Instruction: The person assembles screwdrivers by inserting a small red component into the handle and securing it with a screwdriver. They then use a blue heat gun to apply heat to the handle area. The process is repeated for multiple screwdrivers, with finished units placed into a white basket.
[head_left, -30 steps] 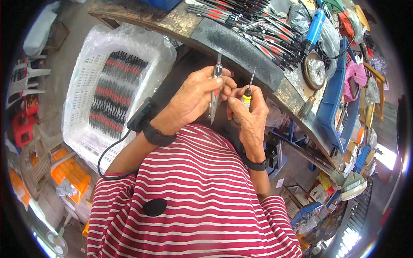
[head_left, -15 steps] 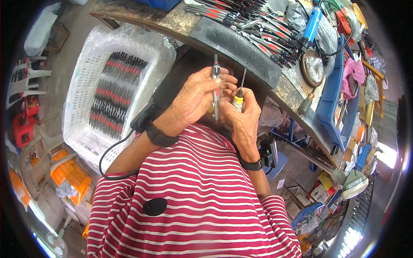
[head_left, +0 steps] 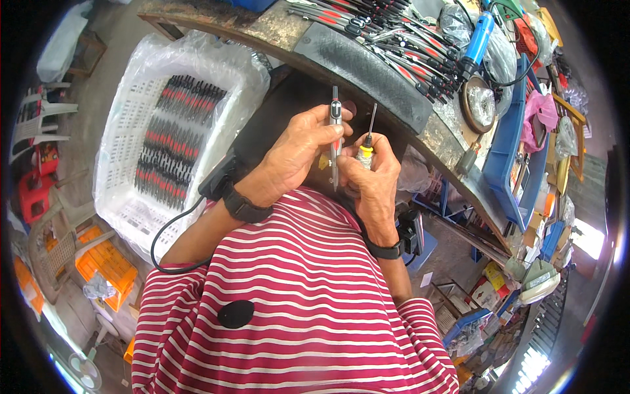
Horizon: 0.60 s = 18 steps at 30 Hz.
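Note:
My left hand [head_left: 296,150] is closed around a slim grey, black and red drawing compass [head_left: 336,110], thumb against its side. The compass stands upright, its legs pointing down toward my shirt. Close beside it, my right hand [head_left: 374,180] grips a screwdriver [head_left: 366,150] with a yellow collar and a clear-looking handle, mostly hidden by the fingers. Its thin shaft points up, apart from the compass. Both hands are in front of my chest, just off the bench edge.
A white basket [head_left: 117,172] lined with plastic, at left, holds rows of similar compasses. More lie heaped on the workbench [head_left: 243,34] by a black pad [head_left: 361,72]. A blue power tool [head_left: 478,41], round dish [head_left: 478,105] and blue tray [head_left: 518,157] are at right.
The compass has shifted slightly right and turned a little in my left hand, whose fingers have drawn in behind it. My right hand with the screwdriver has barely moved.

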{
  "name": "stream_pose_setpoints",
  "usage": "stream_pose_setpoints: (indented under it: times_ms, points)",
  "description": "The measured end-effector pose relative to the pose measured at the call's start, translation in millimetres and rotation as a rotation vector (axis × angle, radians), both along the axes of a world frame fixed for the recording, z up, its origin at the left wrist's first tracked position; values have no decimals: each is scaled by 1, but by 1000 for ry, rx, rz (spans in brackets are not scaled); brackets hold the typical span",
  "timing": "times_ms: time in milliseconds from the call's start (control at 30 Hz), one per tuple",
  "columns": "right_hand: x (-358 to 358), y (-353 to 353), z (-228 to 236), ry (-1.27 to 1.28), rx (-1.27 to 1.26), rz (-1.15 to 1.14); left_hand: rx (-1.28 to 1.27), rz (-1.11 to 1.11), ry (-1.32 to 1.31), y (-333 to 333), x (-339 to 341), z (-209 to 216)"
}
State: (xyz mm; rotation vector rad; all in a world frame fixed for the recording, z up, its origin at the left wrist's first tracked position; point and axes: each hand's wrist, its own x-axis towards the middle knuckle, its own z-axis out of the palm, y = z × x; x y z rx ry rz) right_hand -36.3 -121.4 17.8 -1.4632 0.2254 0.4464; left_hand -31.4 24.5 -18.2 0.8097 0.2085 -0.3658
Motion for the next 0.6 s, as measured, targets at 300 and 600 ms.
stream_pose_setpoints:
  times_ms: [300,600]
  points:
    - [1,-7,-4,38,99,26,230,-87,-9,0,-5,6]
    - [3,-13,-14,-40,135,45,310,-135,-81,1,-9,16]
